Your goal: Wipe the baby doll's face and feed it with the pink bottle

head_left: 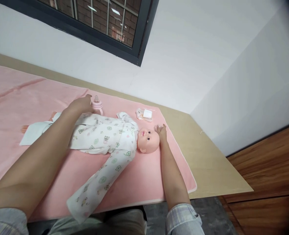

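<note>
Baby-care room [183, 49] — doll [105, 134], feeding bottle [97, 105]

Bench [204, 160]: tan, flat top, bare along the far edge and across the right end. A pink blanket [144, 176] with a pale border covers most of the rest; creases at far left. On the blanket: a doll [102, 133] on its back, head to the right, one long printed sleeve reaching the near edge. Beyond it, a pink-collared bottle [97, 105], upright; near the head, a clear packet [144, 114] with a white piece.
</note>
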`<state>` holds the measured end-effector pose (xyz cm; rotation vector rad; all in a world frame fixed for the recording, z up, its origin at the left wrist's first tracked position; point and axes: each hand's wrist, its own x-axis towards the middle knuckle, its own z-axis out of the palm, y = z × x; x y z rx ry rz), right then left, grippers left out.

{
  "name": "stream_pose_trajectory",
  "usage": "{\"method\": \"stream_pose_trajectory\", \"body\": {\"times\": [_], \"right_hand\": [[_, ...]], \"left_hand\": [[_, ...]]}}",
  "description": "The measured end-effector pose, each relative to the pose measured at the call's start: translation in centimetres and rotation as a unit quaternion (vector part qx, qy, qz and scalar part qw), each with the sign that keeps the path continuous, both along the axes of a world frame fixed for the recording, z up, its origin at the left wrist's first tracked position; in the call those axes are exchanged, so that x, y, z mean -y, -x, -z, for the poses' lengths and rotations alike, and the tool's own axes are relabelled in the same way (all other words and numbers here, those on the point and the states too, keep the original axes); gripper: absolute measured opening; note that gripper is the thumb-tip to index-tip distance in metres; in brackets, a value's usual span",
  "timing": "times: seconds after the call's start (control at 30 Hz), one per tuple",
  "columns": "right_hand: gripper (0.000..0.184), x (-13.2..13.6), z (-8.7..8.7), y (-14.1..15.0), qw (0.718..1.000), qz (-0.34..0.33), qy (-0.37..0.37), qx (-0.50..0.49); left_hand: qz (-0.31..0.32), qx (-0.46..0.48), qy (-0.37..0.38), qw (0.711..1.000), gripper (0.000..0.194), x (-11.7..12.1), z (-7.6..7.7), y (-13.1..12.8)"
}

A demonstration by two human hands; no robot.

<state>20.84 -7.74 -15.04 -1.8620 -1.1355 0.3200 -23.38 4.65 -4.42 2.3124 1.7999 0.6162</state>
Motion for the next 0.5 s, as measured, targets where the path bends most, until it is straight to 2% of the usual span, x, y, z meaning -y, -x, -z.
{"method": "stream_pose_trajectory", "body": {"times": [0.07,0.1,0.17,0.23,0.33,0.43,0.5], "right_hand": [[0.077,0.0,-0.1,0.0,1.000,0.002,-0.002,-0.004],[0.077,0.0,-0.1,0.0,1.000,0.003,-0.004,-0.006],[0.075,0.0,-0.2,0.0,1.000,0.003,-0.010,-0.006],[0.073,0.1,-0.3,0.1,1.000,0.008,-0.019,-0.002],[0.071,0.3,-0.6,0.4,0.998,0.031,-0.047,0.014],[0.070,0.3,-0.8,0.6,0.995,0.049,-0.079,0.040],[0.068,0.3,-0.9,0.7,0.991,0.048,-0.108,0.069]], "left_hand": [[-0.061,-0.020,-0.011,0.998,0.147,1.0,-1.5,-0.2],[-0.074,-0.022,-0.032,0.997,0.150,1.9,-2.4,-0.6],[-0.054,-0.010,-0.104,0.993,0.139,4.0,-4.1,-2.4],[0.047,0.022,-0.141,0.989,0.105,6.4,-5.5,-5.3],[0.197,-0.007,-0.082,0.977,0.067,8.8,-6.5,-10.9],[0.336,-0.062,0.008,0.940,0.049,9.1,-6.2,-16.2],[0.393,-0.085,0.072,0.913,0.046,8.5,-5.6,-19.2]]}}
